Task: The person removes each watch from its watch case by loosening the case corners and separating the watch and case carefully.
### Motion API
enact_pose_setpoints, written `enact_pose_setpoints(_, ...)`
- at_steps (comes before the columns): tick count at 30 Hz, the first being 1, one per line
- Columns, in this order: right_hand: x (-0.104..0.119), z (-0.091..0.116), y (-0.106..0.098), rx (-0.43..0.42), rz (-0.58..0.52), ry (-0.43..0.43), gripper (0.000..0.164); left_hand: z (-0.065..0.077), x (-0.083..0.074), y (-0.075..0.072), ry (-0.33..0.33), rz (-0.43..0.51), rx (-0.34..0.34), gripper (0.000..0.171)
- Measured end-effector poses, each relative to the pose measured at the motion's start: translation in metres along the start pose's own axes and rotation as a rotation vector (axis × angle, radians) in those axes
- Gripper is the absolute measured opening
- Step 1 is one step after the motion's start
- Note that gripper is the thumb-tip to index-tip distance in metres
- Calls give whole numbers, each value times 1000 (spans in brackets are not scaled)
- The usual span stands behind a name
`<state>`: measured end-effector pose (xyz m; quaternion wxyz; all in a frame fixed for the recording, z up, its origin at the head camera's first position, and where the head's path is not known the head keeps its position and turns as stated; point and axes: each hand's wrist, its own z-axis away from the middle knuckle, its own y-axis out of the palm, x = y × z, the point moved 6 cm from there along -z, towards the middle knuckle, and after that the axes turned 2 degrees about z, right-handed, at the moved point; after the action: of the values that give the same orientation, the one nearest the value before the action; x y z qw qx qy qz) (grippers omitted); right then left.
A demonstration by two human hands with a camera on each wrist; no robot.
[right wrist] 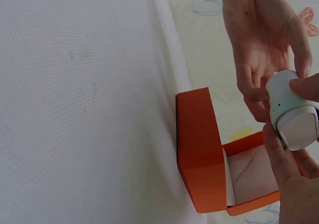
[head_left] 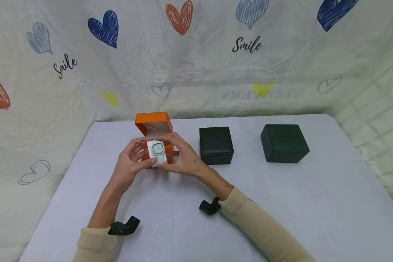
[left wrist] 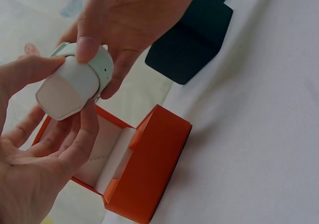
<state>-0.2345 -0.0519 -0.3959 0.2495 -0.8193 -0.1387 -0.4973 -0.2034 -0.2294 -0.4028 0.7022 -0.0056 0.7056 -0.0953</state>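
Observation:
A pale green wristwatch (head_left: 158,148) is wrapped round a white cushion (left wrist: 62,92). Both hands hold the pair in the air, just in front of an orange watch box (head_left: 153,118) whose lid stands raised. My left hand (head_left: 128,162) grips the cushion's left end between thumb and fingers. From the other side, my right hand (head_left: 183,156) pinches the watch and cushion, thumb below and fingers above in the head view. In the left wrist view the box's white lining shows; the hands hide much of its lower part in the head view.
To the right stand a closed black box (head_left: 216,145) and, farther along, a closed dark green box (head_left: 285,143). All the boxes rest on a white-covered table (head_left: 281,211). A white curtain (head_left: 203,65) printed with hearts hangs behind the table.

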Motion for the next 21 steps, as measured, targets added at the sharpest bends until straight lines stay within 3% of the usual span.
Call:
enact_pose_setpoints(12,-1,0,-1,-7,44,0,73,-1,-1,4,51,19,-25,61)
enact_pose_setpoints(21,-3,0,-6,-15,8,26,75,0,-4,10,101,55,19,51)
